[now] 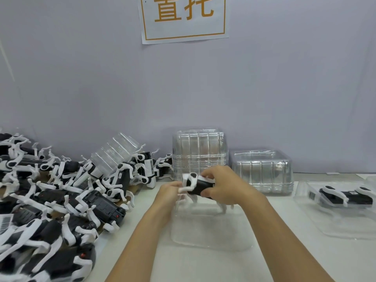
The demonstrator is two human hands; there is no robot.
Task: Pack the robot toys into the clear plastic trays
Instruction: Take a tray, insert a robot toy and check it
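I take the empty clear tray (pixel 211 231) lying flat on the white table (pixel 203 265) as my landmark. Nothing sits in its cavity; its near part shows bare plastic.

Behind the landmark, against the grey wall (pixel 81 78), stands a tall stack of clear trays (pixel 199 151). Just right of that stack is a lower stack of trays (pixel 261 169). Both stacks appear nested, with no toys in them that I can make out.

Right of the landmark lies a filled tray (pixel 317 218) holding one packed robot toy (pixel 343 195), black body with white legs, lying on its side, a barcode label at its left end.

Left of the landmark is a pile of loose robot toys (pixel 50 196), black and white, jumbled. One clear tray (pixel 114 155) rests tilted on top of the pile's far end.

Above the landmark's far edge I see the held robot toy (pixel 198 185), off the table. The right hand (pixel 225 186) is clamped over its black body from the right, fingers curled round it. The left hand (pixel 169 193) pinches a white leg at the toy's left end. Both forearms reach forward from the bottom edge. The hands are slightly blurred.

A paper sign (pixel 184 17) with orange characters hangs on the wall above.
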